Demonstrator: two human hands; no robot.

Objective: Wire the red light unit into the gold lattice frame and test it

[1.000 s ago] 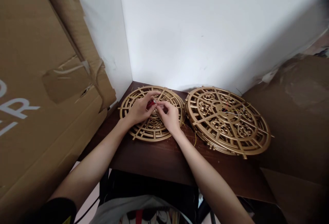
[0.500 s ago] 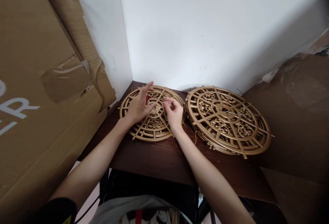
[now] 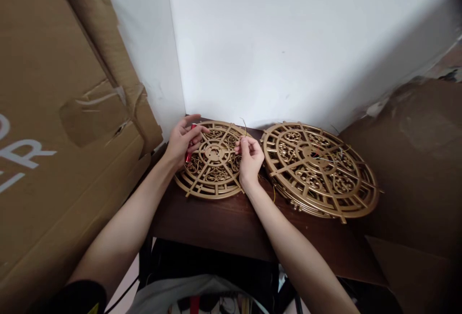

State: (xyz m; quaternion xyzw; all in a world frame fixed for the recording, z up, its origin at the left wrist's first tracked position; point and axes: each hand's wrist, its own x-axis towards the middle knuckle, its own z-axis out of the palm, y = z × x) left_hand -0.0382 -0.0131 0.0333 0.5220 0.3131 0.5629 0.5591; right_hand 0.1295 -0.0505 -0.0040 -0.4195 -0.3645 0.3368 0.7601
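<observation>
Gold metallic latticework (image 3: pixel 215 175) — glossy, dark wood-look tabletop (image 3: pixel 216 222) — smooth

Soft, rather dim indoor light, the wall (image 3: pixel 267 49) brightest, its right side shadowed, edges stretched and blurred.

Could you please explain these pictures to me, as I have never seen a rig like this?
There is no robot here: a person works bare-handed, and every picture comes from one camera worn on the head, looking forward and down. On the dark brown table lie gold openwork discs, in a left pile and a right pile with loose wires on top. The left hand holds a small red object, its kind unclear; the right hand pinches a thin wire.
</observation>
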